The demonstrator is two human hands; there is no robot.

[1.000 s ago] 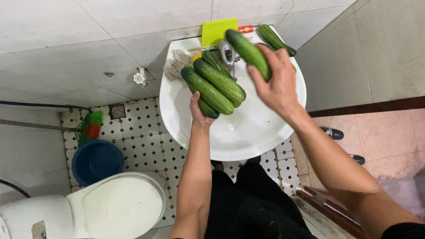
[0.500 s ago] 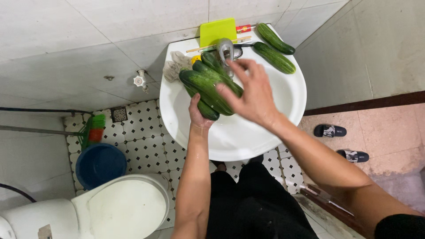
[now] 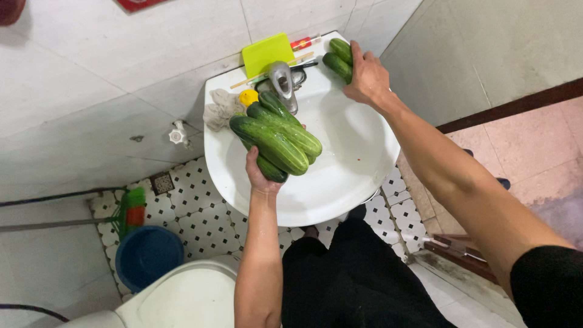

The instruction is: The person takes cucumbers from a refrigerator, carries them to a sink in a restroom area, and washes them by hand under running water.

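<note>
My left hand (image 3: 258, 176) holds a bundle of several green cucumbers (image 3: 276, 136) from below, over the white round sink (image 3: 340, 188). My right hand (image 3: 366, 76) rests on two more cucumbers (image 3: 337, 58) lying on the sink's back right rim, fingers wrapped over them. A metal tap (image 3: 282, 85) stands at the back of the basin, between the two hands.
A yellow-green board (image 3: 266, 53), a toothbrush (image 3: 303, 42), a yellow sponge (image 3: 248, 97) and a grey rag (image 3: 218, 109) sit on the sink's back rim. A blue bucket (image 3: 149, 255), a green brush (image 3: 135, 209) and a white toilet (image 3: 182, 297) stand on the tiled floor at left.
My right hand carried a cucumber to the back right rim beside another, reached toward the bundle, then went back onto the two rim cucumbers. The left hand's bundle stayed put.
</note>
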